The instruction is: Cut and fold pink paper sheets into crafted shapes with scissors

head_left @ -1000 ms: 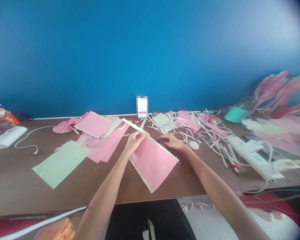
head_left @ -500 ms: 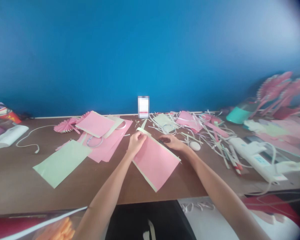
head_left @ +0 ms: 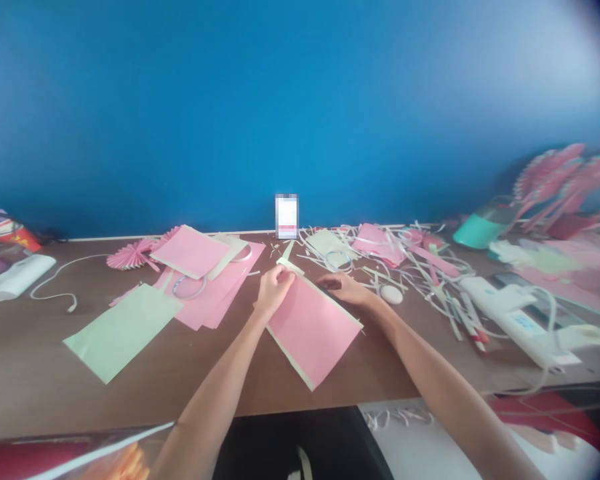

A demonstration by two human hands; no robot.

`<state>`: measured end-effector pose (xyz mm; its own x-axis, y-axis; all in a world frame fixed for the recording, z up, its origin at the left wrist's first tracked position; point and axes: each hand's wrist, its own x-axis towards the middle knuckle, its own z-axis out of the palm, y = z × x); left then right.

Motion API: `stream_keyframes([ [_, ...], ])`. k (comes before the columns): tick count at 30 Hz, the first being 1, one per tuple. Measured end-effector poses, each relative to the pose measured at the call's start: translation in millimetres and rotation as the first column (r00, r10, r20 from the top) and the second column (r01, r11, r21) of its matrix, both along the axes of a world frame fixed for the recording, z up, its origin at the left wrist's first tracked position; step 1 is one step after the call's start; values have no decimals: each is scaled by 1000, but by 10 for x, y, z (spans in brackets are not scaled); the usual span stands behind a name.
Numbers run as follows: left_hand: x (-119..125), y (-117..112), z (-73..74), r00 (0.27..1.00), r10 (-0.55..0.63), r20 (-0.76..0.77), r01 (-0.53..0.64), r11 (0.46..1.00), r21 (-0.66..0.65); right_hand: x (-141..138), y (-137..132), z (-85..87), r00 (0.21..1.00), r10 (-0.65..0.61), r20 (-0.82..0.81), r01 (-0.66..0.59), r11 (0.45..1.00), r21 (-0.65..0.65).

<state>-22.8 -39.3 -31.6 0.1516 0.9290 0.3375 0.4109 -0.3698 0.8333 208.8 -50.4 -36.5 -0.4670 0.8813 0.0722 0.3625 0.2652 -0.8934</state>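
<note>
On the head view, I had the person's left hand [head_left: 275, 291] curled closed at the far corner of a rectangular pink paper sheet [head_left: 313, 337], its fingers pinched around the end of a narrow pale green paper strip [head_left: 290, 267] that ran along the sheet's far edge. The right hand [head_left: 343, 287] was open and nearly flat, with its fingertips on that same far edge; I could not tell whether it was gripping anything. The sheet lay tilted on a brown wooden table [head_left: 30, 360], near me and just right of centre, with pale green edging also showing along its near left side. Left of the hands I saw a pale green paper rectangle [head_left: 123, 330], overlapping pink sheets [head_left: 213, 297], a clear plastic ring [head_left: 186, 285] and a pleated pink paper fan [head_left: 133, 255]. Just right of the right hand lay a white oval object [head_left: 391, 294], then a tangle of pale paper offcuts [head_left: 410, 263] and a white corded plastic device [head_left: 517, 320]. At the far right stood a teal cup [head_left: 477, 232] and large pink paper fans [head_left: 555, 177], against a blue wall [head_left: 280, 100].
</note>
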Motion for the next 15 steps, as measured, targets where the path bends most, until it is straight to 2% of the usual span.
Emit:
stream_keyframes([
  [15,-5,-6,20,999,-13,50,15,999,-40,-32,-56,43,998,-56,-2,56,998,-19],
])
